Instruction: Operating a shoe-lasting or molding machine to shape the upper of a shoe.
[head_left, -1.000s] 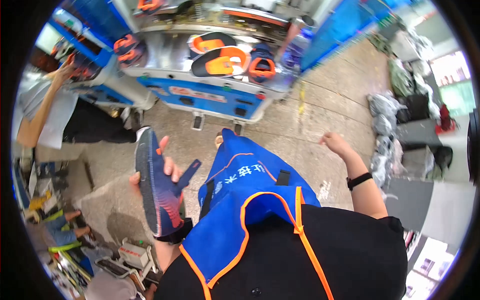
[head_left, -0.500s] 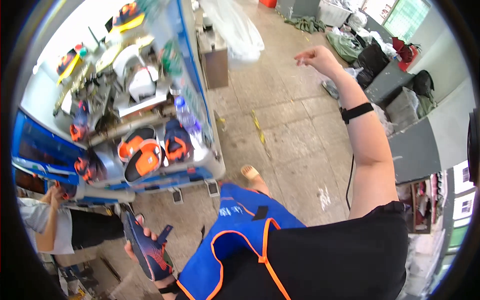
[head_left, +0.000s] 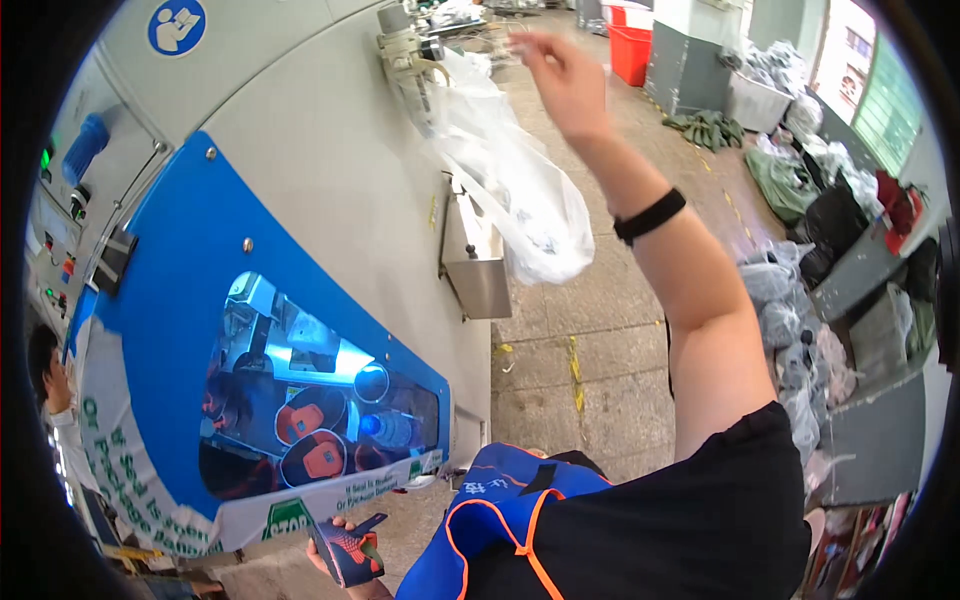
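Observation:
In the lower middle, my left hand (head_left: 322, 552) grips a dark blue shoe upper (head_left: 352, 556) with orange patterning, its tongue sticking out. My right arm is raised and wears a black wrist strap; the right hand (head_left: 568, 85) is up at the top centre, fingers stretched toward the upper left. Its fingertips are somewhat blurred, and no held object shows. A translucent plastic bag (head_left: 535, 215) hangs below that hand. To the left is a machine with a blue door (head_left: 300, 300), closed over its lit inside. Through its window, orange-and-dark shoe parts (head_left: 318, 455) and a clear bottle (head_left: 393, 428) show.
A metal box (head_left: 478, 275) juts from the machine's side under the bag. Along the right stand grey bins and several filled bags (head_left: 785, 300). A red bucket (head_left: 630, 52) stands farther back. Another person (head_left: 55, 385) is at the far left edge.
The machine's inside stood uncovered before; the blue windowed door now covers it. My right hand has moved up and left. The view has shifted, and the shoe upper sits lower in it.

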